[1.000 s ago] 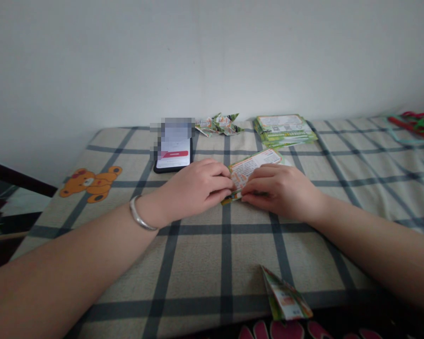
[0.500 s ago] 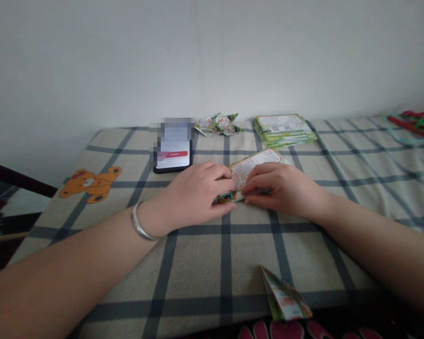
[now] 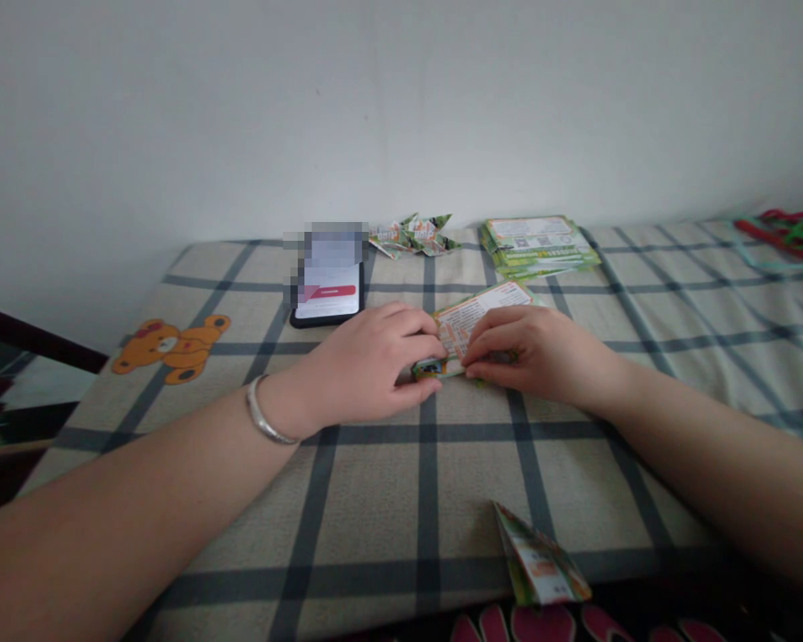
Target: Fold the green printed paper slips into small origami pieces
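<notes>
Leaflet (image 3: 485,308): in the middle of the table, slantwise, near edge between both hands; thin printed card or paper, white panel of small dark text, orange lines, green border; a narrow strip along the near edge looks turned up
Left hand (image 3: 388,361): half open, fingers curved onto the leaflet's left end, thumb apart below them with the near corner in the gap; silver bracelet (image 3: 260,415) at the wrist
Right hand (image 3: 539,357): nearly closed, thumb and forefinger pinching the near edge, other fingers curled
Teal rim (image 3: 753,264): far right, container or not cannot tell; red and green pieces (image 3: 790,234) beside or inside it, blurred
Stack (image 3: 532,236): similar green-bordered leaflets, flat, edges uneven, near the wall (image 3: 401,116)
Pointed folds (image 3: 415,236): creased printed paper, sharp tips, between phone (image 3: 327,299) and stack
Triangle (image 3: 542,566): folded paper, long point away from the wearer, at the near table edge
Tablecloth (image 3: 375,486): beige weave, dark blue-grey checks, rippled at right; orange bear (image 3: 167,348) figure, flat, at left
</notes>
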A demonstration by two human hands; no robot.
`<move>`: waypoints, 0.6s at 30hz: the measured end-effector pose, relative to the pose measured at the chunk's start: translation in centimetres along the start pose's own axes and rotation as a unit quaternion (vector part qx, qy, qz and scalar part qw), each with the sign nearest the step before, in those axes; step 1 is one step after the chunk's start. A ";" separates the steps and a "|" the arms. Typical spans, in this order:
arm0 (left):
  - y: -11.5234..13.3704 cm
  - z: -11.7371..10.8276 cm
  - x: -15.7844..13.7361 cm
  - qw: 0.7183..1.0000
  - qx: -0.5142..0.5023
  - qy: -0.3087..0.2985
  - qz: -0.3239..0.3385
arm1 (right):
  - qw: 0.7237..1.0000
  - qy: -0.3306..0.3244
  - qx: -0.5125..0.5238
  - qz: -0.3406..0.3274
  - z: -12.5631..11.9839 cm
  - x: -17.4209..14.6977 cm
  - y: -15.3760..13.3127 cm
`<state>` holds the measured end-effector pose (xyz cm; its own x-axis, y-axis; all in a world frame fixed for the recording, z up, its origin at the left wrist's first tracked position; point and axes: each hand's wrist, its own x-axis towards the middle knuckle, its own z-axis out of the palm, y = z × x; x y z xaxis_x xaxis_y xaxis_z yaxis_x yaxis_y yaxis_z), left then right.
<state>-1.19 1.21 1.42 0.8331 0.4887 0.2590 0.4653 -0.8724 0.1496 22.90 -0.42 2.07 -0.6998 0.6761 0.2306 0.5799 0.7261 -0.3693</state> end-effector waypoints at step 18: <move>0.4 0.0 0.1 1.000 0.015 -0.011 -0.021 | 0.998 -0.007 -0.060 -0.005 0.2 -0.2 -0.1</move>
<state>-0.93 0.88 1.53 0.8190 0.5245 0.2328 0.5079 -0.8514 0.1311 22.88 -0.70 1.88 -0.7112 0.6676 0.2200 0.6182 0.7430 -0.2563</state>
